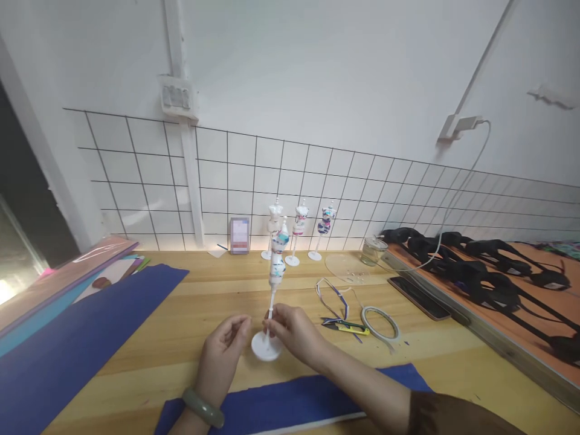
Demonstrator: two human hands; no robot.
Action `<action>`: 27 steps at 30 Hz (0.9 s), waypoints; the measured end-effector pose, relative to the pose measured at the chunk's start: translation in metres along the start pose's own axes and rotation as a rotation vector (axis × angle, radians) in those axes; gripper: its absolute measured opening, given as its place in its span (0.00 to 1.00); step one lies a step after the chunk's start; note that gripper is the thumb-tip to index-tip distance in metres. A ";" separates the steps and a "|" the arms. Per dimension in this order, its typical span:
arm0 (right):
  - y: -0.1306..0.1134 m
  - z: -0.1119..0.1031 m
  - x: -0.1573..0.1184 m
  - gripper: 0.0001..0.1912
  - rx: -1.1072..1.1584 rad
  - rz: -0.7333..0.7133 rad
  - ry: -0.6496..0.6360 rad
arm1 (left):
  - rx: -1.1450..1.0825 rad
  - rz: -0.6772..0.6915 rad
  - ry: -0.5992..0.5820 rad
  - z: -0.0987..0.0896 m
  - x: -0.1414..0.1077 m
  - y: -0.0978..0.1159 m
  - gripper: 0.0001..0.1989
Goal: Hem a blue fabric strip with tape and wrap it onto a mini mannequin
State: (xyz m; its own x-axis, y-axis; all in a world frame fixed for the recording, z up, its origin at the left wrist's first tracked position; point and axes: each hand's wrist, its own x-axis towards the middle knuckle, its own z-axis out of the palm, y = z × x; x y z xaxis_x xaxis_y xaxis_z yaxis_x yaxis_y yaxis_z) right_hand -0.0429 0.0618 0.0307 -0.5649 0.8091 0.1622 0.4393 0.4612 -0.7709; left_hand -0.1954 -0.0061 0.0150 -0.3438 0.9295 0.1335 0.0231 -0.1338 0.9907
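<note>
My right hand (pixel 290 329) grips the thin white post of a miniature dress form (pixel 278 254), fingers closed round it just above the round white base (pixel 266 347). The form's torso is white with teal and dark patches, and it leans slightly. Beside the base, on the left, my left hand (pixel 229 341) is curled with thumb and fingertips close together; whether anything is between them is hidden. A green bangle (pixel 203 408) circles that wrist. Three similar dress forms stand at the back: a plain white one (pixel 274 217), a pink-marked one (pixel 301 221) and a dark-blue-patterned one (pixel 326 222).
Yellow thread snips (pixel 352 328), a tape roll (pixel 381 323) and fabric strips (pixel 338 296) lie to the right. Behind are a phone (pixel 438 297), a glass jar (pixel 374 250) and black straps (pixel 457 260). Blue fabric (pixel 104 338) covers the left; another blue piece (pixel 290 402) lies in front.
</note>
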 end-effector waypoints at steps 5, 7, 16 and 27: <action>-0.021 0.016 -0.025 0.10 0.106 0.034 -0.088 | -0.222 -0.087 -0.043 -0.004 -0.001 0.009 0.27; -0.024 0.021 -0.031 0.09 0.139 0.065 -0.119 | -0.280 -0.108 -0.082 -0.004 -0.003 0.011 0.25; -0.023 0.032 -0.039 0.08 0.127 0.112 -0.118 | -0.335 -0.124 -0.088 -0.001 -0.002 0.011 0.15; -0.016 0.017 -0.048 0.11 -0.213 0.062 -0.178 | -0.448 -0.092 0.052 -0.018 0.006 0.019 0.14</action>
State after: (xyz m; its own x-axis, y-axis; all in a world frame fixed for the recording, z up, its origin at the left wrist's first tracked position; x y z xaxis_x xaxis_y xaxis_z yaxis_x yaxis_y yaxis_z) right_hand -0.0342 0.0097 0.0248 -0.6378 0.7702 -0.0064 0.6030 0.4942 -0.6262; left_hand -0.2138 -0.0089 0.0338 -0.3721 0.9276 0.0330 -0.4138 -0.1976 0.8887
